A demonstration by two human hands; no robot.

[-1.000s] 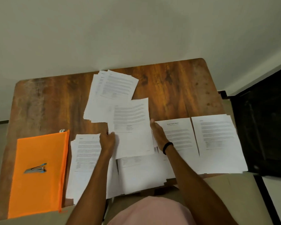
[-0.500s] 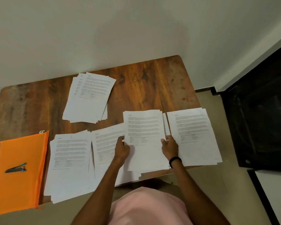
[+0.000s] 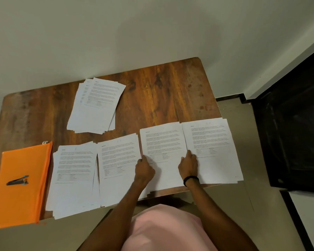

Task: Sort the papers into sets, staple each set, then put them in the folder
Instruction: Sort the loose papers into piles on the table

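We look down on a brown wooden surface (image 3: pixel 161 91) with rounded corners, set against a pale wall. Four stacks of white printed paper sheets lie in a row along its near edge, some hanging over it: the first stack (image 3: pixel 72 187) and the second stack (image 3: pixel 118 178) touch side by side, and the third stack (image 3: pixel 163 140) and the fourth stack (image 3: pixel 216 160) continue the row to the right. A fifth stack (image 3: pixel 96 109), loosely fanned and tilted, lies apart towards the wall.

Both hands are on the third stack. The left hand (image 3: pixel 144 169) sits at its left edge with the fingers curled; we cannot tell whether its grip pinches the top sheet or only rests there. The right hand (image 3: pixel 188 166), with a black band (image 3: pixel 191 179) at the wrist, lies at the stack's right edge, just where the fourth stack begins, with its fingers stretched forward on the paper and its grip loose, holding nothing.

At the far left, just beside the first stack, a flat orange plastic zip folder (image 3: pixel 16 196) lies closed on the surface. A small dark metal stapler (image 3: pixel 17 180) rests on top of it, well apart from both hands.
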